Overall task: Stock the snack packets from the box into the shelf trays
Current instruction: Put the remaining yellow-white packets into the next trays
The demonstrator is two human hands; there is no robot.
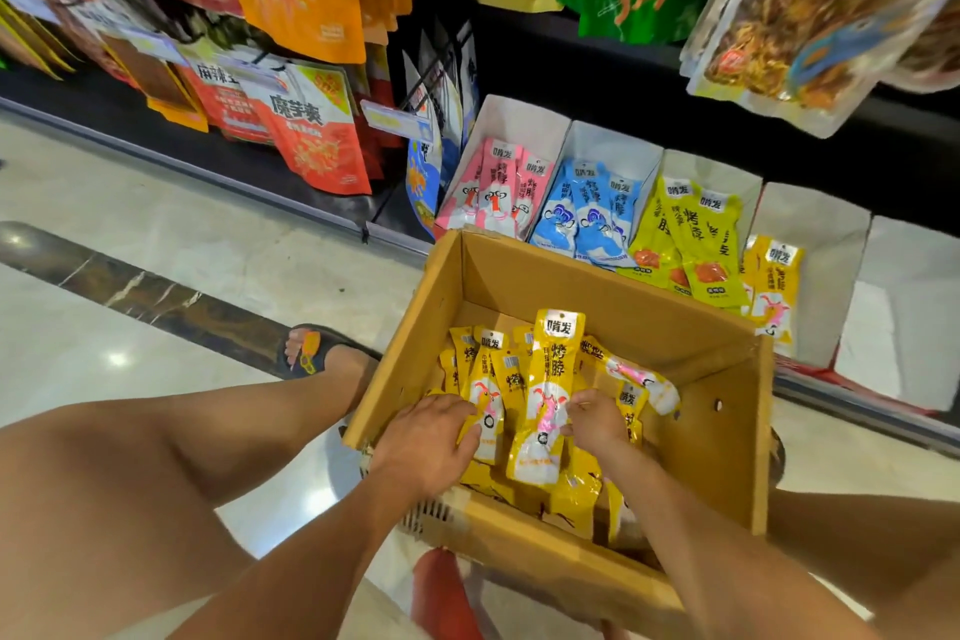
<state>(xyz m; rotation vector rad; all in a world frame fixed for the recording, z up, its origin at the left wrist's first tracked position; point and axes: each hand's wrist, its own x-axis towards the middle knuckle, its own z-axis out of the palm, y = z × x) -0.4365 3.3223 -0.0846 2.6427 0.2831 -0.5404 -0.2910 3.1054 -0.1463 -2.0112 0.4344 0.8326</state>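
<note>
Two yellow 哨发 packets (553, 379) in the box (571, 276): left hand (426, 437) clasps one, right hand (595, 424) pinches the other.

The scene is lit brightly and evenly from overhead. Ceiling lamps are mirrored as small white spots on the glossy floor (117, 359) at 9 o'clock. Glare is carried by the foil bags (810, 16) at 1 o'clock and by the packets (545, 405) in the box (717, 405) at centre. The shelf (597, 68) back at 12 o'clock is left in deep shadow. The centre is rendered sharp, with saturated colours; the bags at 11 and 1 o'clock are smeared by blur. Straight lines are bowed toward the edges by the wide lens.
</note>
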